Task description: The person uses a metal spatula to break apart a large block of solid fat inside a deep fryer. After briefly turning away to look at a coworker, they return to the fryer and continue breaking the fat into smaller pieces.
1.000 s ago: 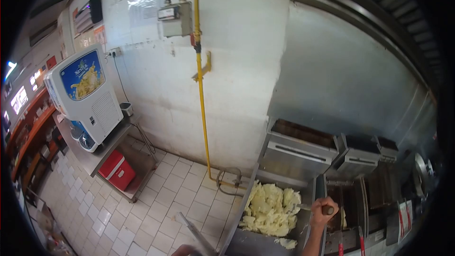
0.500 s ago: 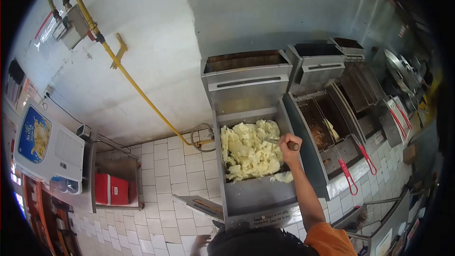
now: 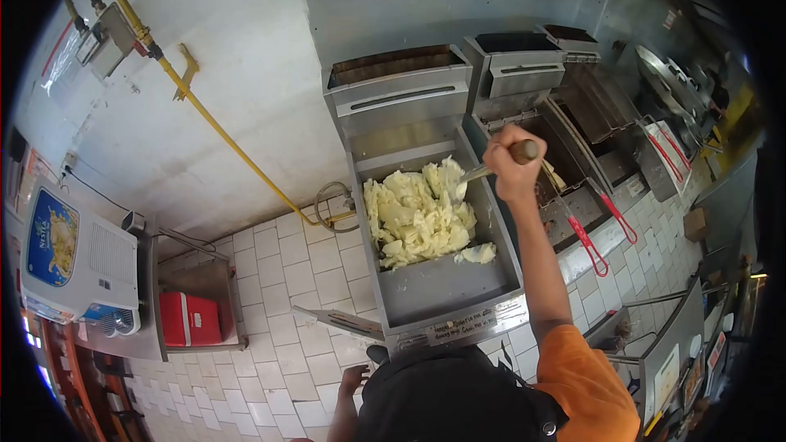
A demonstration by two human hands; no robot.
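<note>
Right hand (image 3: 509, 170) gripped a wooden-handled scoop (image 3: 490, 166) dug into the solid fat (image 3: 417, 213) at its 2 o'clock edge — breaking-up step; next, levering needed. Left hand (image 3: 354, 381) hung open.

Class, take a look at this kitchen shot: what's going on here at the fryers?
A person in an orange sleeve stands over an open fryer vat partly filled with a pale yellow, lumpy mass. Their right hand has a closed grip on a tool handle, its metal end reaching into the top of the mass. The left hand hangs low near the floor tiles, fingers spread, holding nothing. Red-handled fryer baskets sit in the next vats.
</note>
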